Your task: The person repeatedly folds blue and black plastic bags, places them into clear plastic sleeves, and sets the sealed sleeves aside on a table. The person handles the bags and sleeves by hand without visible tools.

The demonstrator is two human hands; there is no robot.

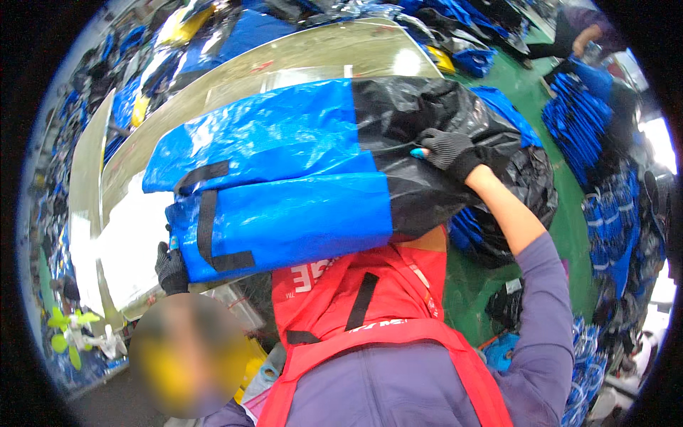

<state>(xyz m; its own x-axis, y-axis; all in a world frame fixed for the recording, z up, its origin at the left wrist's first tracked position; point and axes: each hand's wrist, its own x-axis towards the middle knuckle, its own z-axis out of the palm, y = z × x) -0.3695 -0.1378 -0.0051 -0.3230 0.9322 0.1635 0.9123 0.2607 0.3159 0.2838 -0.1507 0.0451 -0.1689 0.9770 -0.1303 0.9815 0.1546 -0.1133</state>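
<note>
A large, shiny blue and black bag-like piece of coated fabric lies folded across the table, with black webbing straps on its blue left part. Its crumpled black part drapes over the table's right end. My left hand, in a dark knit glove, grips the near left corner of the blue part, thumb on top. On the black part, near the middle, rests my right hand in a grey-black ribbed glove. Its fingers curl into the fabric, and a teal tip shows at one finger. The fingers' undersides are hidden.
The pale, glossy table extends behind the fabric. Blue bundles are piled at the right on the green floor, near a co-worker's hand. A small green-bladed fan stands at lower left. My red apron touches the near side.
</note>
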